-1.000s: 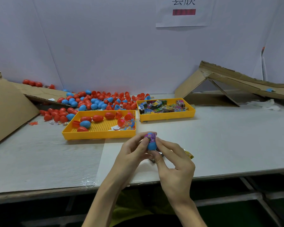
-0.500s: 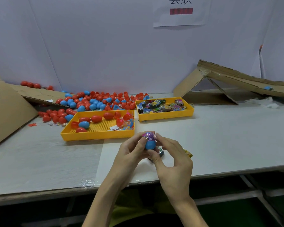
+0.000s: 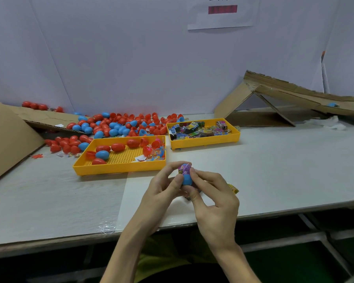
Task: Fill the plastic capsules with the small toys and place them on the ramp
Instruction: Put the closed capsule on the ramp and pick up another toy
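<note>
Head view puts the work just this side of the capsule tray (image 3: pixel 119 168): both hands meet above the table (image 3: pixel 284 170), in front of that tray's right corner. The left hand (image 3: pixel 164 187) pinches the blue capsule (image 3: pixel 186 179) between thumb and fingers. The right hand (image 3: pixel 215 201) has its fingers clamped on the same capsule, thumb underneath and a fingertip against the purple toy packet (image 3: pixel 184 169) sticking out of its open top. A yellow wrapper (image 3: pixel 233 188) lies on the table just beside the right hand.

I see bare table stretching wide to the right of the capsule tray, and the table's near edge passes under both wrists. The toy tray (image 3: pixel 204 142) sits just beside the capsule tray's far right corner. The cardboard ramp (image 3: pixel 294 97) stands well to the right and behind, by the wall. Loose capsules (image 3: pixel 119 125) are heaped behind the tray, and a cardboard slope (image 3: pixel 6 135) closes off the left.

Against half a second ago, hands, capsule and packet sit in the same place. Only the wall sign (image 3: pixel 223 17) rides a little higher in view.
</note>
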